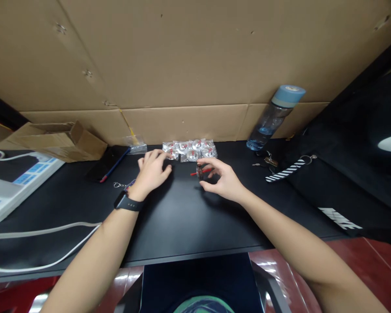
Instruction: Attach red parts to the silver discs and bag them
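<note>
My right hand pinches a thin round disc with a metal-looking rim between thumb and fingers, edge-on above the black table. A thin red stem sticks out on both sides of the disc; its exact kind is unclear. My left hand, with a black watch on the wrist, is spread palm down. Its fingertips reach the left end of several clear plastic packets, each with a silvery round piece with red on it. Whether those fingertips touch the nearest packet I cannot tell.
A cardboard wall closes off the back. To the left are an open carton, a dark phone-like slab, a pen, a key ring and a white power strip. To the right are a water bottle, keys and a black bag.
</note>
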A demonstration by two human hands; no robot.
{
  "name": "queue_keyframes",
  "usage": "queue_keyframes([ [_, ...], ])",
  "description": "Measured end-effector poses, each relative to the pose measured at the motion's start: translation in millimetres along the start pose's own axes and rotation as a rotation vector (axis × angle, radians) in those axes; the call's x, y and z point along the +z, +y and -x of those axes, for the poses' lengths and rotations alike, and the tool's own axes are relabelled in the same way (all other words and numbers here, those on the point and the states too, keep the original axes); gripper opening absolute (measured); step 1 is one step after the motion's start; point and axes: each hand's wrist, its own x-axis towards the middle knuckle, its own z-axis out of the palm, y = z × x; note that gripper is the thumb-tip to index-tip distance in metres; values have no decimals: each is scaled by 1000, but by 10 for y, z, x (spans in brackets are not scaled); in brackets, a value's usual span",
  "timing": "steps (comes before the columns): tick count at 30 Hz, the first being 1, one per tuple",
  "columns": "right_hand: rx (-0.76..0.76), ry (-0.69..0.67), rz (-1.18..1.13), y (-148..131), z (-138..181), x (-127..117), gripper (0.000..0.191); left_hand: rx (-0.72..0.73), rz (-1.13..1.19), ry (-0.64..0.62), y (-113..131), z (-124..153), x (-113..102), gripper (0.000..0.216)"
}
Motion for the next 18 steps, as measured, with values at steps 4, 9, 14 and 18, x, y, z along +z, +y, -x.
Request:
queue_keyframes([
  [4,-84,-66,-18,-47,22,-20,59,-157,-68,31,-397,-71,-18,42],
  [9,-89,-101,-104,-51,36,-2,62,-280,-136,-74,-621,-78,52,55],
  [14,-96,-82,-53,-27,23,-8,65,-323,-215,-194,-615,-73,99,55],
  [18,-70,-63,25,-5,14,-26,66,-286,-292,-234,-555,-44,80,59],
])
